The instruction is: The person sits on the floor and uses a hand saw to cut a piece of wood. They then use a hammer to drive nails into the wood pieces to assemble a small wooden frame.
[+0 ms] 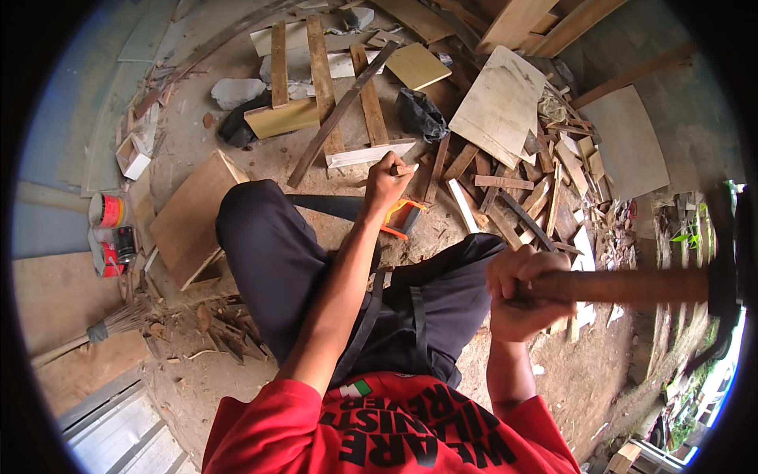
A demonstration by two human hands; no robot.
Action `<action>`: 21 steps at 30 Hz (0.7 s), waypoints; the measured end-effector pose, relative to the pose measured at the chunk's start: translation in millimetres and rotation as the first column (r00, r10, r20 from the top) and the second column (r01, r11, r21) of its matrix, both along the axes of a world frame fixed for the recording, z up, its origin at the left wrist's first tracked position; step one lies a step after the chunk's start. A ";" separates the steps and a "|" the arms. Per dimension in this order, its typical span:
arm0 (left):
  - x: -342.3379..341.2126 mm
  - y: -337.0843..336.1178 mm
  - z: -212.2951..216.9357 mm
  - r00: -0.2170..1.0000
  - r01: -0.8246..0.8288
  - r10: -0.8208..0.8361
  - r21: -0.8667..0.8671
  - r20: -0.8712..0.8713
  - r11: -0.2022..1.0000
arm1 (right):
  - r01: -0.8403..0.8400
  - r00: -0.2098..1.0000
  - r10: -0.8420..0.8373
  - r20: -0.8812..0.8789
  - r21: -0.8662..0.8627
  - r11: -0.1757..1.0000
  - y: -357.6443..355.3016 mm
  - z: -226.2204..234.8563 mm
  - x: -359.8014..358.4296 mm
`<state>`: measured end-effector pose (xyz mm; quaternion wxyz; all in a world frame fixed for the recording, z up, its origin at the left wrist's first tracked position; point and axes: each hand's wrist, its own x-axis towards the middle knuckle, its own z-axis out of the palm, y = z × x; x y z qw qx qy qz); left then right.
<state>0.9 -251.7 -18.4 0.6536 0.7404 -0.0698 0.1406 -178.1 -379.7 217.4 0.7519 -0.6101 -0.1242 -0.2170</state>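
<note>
My right hand (517, 292) is wrapped round the brown handle of a hammer (632, 286), raised at the right; its dark head is blurred near the picture's rim. Ahead of my knees, my left hand (387, 186) is closed in a pinch at the near edge of a white-edged board (359, 156). What those fingers hold is too small to make out. Wooden slats (322, 71) run from this board toward the far side, and a yellowish board (282, 118) joins them at the left. A dark wooden bar (339, 118) lies slantwise over them. Below my left hand is a handsaw with an orange handle (404, 220).
Scrap wood (545, 182) is heaped at the right, beside a large pale panel (499, 103). A black plastic bag (421, 113) sits beyond my left hand. To the left are a plywood box (193, 217), red cans (107, 211) and a stick broom (118, 322).
</note>
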 end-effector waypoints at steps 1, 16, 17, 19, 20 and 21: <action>-1.0 1.1 1.3 1.000 -0.002 0.002 0.015 -0.007 1.000 | 0.020 0.994 -0.017 0.109 -0.023 1.000 5.1 -3.6 5.6; -7.9 5.0 -10.3 0.995 0.077 -0.079 0.036 0.057 0.996 | -0.041 0.863 0.025 -0.505 -0.022 0.999 0.9 -74.5 -45.7; -7.1 1.6 -7.4 0.995 0.081 -0.083 0.032 0.058 0.996 | -0.025 0.938 0.026 -0.345 0.008 1.000 0.9 -63.6 -42.6; -6.6 2.8 -3.2 0.995 0.081 -0.085 0.061 0.057 0.995 | 0.037 0.999 -0.036 -0.031 0.022 0.999 10.9 -39.8 -23.3; -7.0 1.6 -2.9 0.994 0.094 -0.096 0.054 0.047 0.994 | -0.003 0.998 0.003 0.070 0.001 1.000 11.0 -45.1 -15.8; -6.9 0.7 -2.6 0.994 0.105 -0.107 0.049 0.038 0.993 | -0.042 0.985 0.045 0.169 -0.023 0.999 10.0 -57.2 -11.4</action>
